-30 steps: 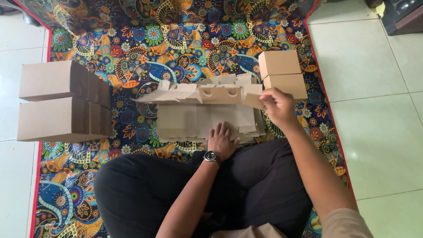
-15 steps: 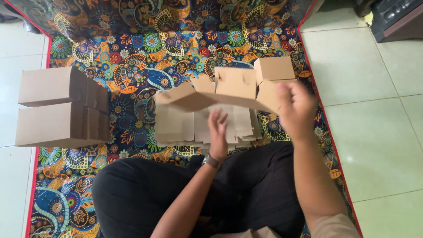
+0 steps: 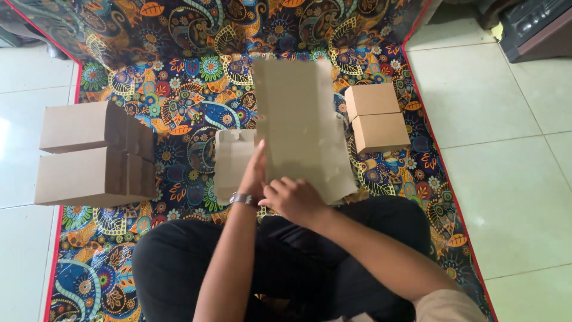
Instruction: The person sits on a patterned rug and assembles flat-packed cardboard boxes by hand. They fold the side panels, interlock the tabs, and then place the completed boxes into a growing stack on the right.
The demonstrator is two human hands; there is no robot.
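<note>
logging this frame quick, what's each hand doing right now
Left hand: holds the left edge of the flat cardboard sheet, fingers extended.
Right hand: closed on the sheet's near edge, lifting it off the cardboard stack.

Pale tiled floor (image 3: 506, 179), glossy under daylight; red-edged paisley mat (image 3: 179, 89) spread across it; dark furniture piece (image 3: 536, 27) at far corner.

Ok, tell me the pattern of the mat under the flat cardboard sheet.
The floor mat has a multicolour paisley-and-flower print with a red border, seen in the head view.
</note>
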